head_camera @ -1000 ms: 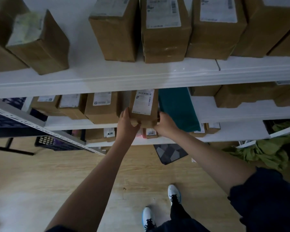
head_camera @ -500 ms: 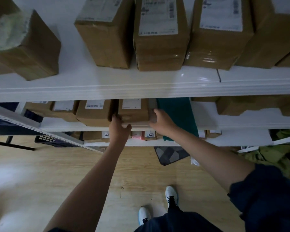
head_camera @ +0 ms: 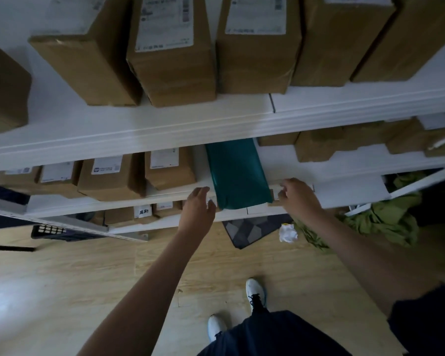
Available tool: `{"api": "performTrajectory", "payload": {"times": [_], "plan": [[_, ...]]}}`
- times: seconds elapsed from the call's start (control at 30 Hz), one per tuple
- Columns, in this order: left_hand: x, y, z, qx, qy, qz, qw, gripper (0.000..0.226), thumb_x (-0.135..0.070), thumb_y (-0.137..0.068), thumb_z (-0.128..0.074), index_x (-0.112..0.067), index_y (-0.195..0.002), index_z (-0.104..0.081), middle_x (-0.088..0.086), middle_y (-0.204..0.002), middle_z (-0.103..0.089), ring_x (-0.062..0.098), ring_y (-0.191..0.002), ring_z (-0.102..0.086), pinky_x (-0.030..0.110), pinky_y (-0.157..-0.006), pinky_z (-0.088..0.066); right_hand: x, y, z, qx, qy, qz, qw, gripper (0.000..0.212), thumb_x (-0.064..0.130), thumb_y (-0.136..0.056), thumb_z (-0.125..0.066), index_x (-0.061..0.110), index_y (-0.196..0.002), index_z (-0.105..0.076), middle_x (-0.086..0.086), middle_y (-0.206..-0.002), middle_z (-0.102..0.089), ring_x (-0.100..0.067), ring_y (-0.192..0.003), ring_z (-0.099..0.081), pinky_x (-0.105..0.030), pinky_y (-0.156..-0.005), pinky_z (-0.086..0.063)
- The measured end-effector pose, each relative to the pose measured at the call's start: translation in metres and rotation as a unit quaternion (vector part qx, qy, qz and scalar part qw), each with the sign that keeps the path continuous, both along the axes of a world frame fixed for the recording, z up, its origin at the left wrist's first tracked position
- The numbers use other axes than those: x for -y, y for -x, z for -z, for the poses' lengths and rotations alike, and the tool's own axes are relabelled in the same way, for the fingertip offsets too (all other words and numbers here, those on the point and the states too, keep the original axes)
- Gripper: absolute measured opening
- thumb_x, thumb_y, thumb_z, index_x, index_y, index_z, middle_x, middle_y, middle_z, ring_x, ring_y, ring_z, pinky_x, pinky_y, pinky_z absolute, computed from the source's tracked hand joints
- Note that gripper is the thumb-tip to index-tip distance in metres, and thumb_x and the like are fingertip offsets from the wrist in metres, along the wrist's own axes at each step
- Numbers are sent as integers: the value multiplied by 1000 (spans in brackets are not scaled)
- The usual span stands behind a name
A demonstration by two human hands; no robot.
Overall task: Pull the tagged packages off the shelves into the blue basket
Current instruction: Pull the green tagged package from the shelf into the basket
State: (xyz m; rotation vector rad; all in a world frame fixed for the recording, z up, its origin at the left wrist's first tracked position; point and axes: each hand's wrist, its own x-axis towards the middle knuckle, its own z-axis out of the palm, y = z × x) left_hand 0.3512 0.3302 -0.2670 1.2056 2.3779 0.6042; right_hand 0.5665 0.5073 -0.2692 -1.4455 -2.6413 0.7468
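A glossy teal plastic mailer package (head_camera: 238,173) lies on the white middle shelf (head_camera: 344,165), overhanging its front edge. The left hand (head_camera: 198,205) hovers relaxed and empty beside it; the right hand (head_camera: 297,195), loosely curled, grips nothing visible. Four labelled brown cardboard boxes (head_camera: 168,167) sit left of it.

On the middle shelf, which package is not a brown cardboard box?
The teal plastic mailer bag, lying between the left hand and the right hand. Every other package there is brown cardboard.

Teal plastic mailer (head_camera: 238,173) on mid shelf (head_camera: 344,163), labelled brown cardboard boxes (head_camera: 168,167) to its left; L hand (head_camera: 198,204) & R hand (head_camera: 297,194) flank its front end.
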Motion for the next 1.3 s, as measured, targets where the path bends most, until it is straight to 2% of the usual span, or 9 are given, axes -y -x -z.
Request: {"api": "performTrajectory", "payload": {"times": [0.17, 0.33, 0.47, 0.57, 0.7, 0.9, 1.07, 1.17, 1.3], "plan": [[-34, -4, 0, -27, 88, 29, 995, 40, -6, -93, -51, -2, -132, -56, 15, -135, -51, 32, -125, -46, 44, -98, -48, 6, 11, 8, 26, 51, -23, 998, 7, 6, -91, -57, 9, -85, -59, -4, -86, -59, -26, -81, -60, -33, -66, -45], [-39, -12, 6, -59, 111, 19, 992, 43, 0, -92, -49, 1, -135, -52, 17, -138, -46, 34, -126, -41, 45, -98, -46, 9, 24, -2, -10, 111, -47, 993, 18, -5, -87, -55, 12, -89, -59, -4, -86, -55, -24, -80, -53, -30, -66, -38], [-36, -19, 6, -40, 93, 2, 995, 46, 0, -91, -49, -2, -137, -52, 13, -142, -46, 32, -130, -39, 45, -99, -45, 8, 20, -15, -33, 125, -44, 991, 30, -4, -87, -56, 20, -76, -44, 3, -80, -46, -22, -79, -49, -27, -59, -31], [-34, -28, 2, -18, 74, -1, 997, 47, -4, -93, -52, -3, -140, -51, 11, -143, -46, 29, -132, -39, 43, -103, -43, 5, 12, -25, -51, 107, -52, 992, 14, 3, -89, -63, 12, -95, -55, -2, -94, -53, -22, -85, -55, -31, -69, -39], [-32, -38, 0, -23, 52, 6, 998, 43, -13, -97, -55, -7, -139, -53, 10, -142, -48, 27, -131, -41, 39, -107, -39, 3, 11, -41, -62, 57, -77, 994, 37, 6, -85, -71, 13, -120, -60, -4, -115, -61, -22, -102, -62, -38, -85, -55], [-23, -36, -5, -26, 32, 3, 999, 41, -23, -97, -60, -11, -136, -57, 9, -137, -53, 27, -128, -46, 39, -107, -41, 26, 39, -76, -63, -1, -174, 983, 58, -1, -91, -59, 13, -146, -47, -3, -142, -51, -18, -132, -47, -32, -112, -41], [0, -18, -7, 29, 29, -72, 997, 32, -19, -92, -62, -10, -123, -64, 9, -119, -65, 26, -104, -62, 37, -85, -52, 61, 78, -75, -75, 5, -239, 968, 57, -2, -92, -57, 12, -146, -45, -3, -141, -49, -18, -129, -48, -31, -105, -48], [22, -6, -13, 70, 14, -109, 992, 22, -6, -90, -60, -6, -112, -64, 6, -100, -72, 22, -83, -63, 30, -68, -47, 77, 97, -60, -66, 21, -254, 965, 53, 4, -95, -55, 14, -146, -45, -2, -143, -48, -18, -129, -48, -33, -101, -50], [46, 7, -21, 105, -12, -148, 983, 27, -5, -93, -63, -9, -119, -61, 0, -102, -68, 17, -84, -66, 31, -72, -56, 84, 109, -35, -48, 47, -227, 972, 56, 6, -92, -60, 14, -145, -45, -7, -140, -50, -24, -125, -51, -41, -98, -53]]}}
